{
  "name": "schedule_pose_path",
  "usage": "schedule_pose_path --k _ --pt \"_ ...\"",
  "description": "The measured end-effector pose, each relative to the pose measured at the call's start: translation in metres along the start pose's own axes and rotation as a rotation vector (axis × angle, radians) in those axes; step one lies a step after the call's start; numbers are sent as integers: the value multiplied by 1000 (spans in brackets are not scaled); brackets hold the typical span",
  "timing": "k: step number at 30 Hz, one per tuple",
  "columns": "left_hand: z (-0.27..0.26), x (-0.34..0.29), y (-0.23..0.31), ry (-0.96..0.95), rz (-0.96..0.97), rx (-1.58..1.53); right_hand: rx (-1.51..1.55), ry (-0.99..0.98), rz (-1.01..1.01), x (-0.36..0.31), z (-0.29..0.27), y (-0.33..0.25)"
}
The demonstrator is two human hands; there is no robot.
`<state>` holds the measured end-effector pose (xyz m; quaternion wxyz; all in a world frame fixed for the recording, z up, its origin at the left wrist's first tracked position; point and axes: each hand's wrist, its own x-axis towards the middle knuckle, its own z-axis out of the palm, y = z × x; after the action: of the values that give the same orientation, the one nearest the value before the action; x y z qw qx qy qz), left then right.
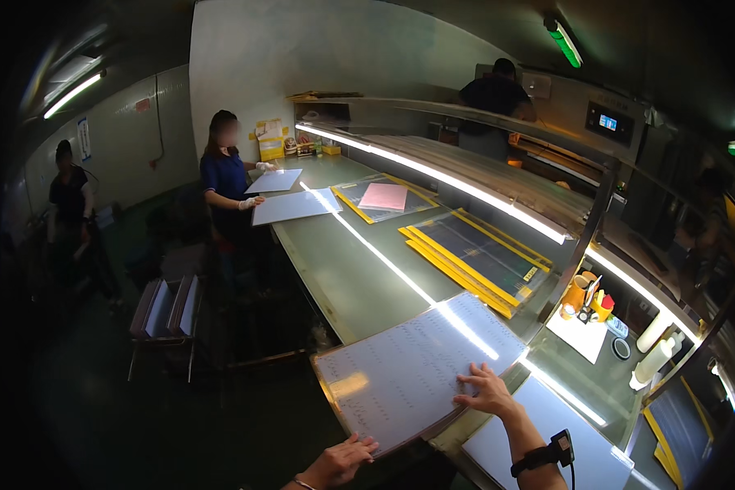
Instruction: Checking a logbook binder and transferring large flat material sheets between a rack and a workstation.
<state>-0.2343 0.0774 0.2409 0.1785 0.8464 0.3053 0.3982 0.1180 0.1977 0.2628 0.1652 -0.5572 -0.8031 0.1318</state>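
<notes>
A large white panel point(420, 371) with rows of small dark marks lies in front of me, its near left part reaching past the worktable's edge. My left hand point(340, 461) is at its nearest corner, fingers close together over the edge; the thumb's underside is hidden. Upon the panel's right side rests my right hand point(486, 392), fingers spread and touching the surface. A black band with a small device point(543, 457) circles my right wrist. Beside that forearm lies another plain white panel point(531, 437).
Yellow-edged dark frames point(482, 253) and a pink sheet point(384, 197) lie on the worktable point(335, 282). White bottles point(657, 359) stand at right under a lit shelf point(433, 175). Across the left edge a co-worker point(224, 175) handles white panels point(296, 206). A rack point(167, 310) stands left.
</notes>
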Motion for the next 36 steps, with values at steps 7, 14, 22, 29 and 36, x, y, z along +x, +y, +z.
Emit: schedule_pose_path --k 7,14,22,29,36 --pt "0 -8 -10 -27 -23 95 -56 -20 4 2 4 -4" --pt "-3 -10 -12 -43 -10 92 -21 -35 22 2 4 -9" --pt "-1 -5 -6 -19 -37 63 -49 -35 29 2 1 -7" --pt "-2 -7 -7 -37 -37 73 -30 -43 37 2 1 -10" --pt "0 -11 -14 -57 -10 92 -29 -13 26 1 3 -8"
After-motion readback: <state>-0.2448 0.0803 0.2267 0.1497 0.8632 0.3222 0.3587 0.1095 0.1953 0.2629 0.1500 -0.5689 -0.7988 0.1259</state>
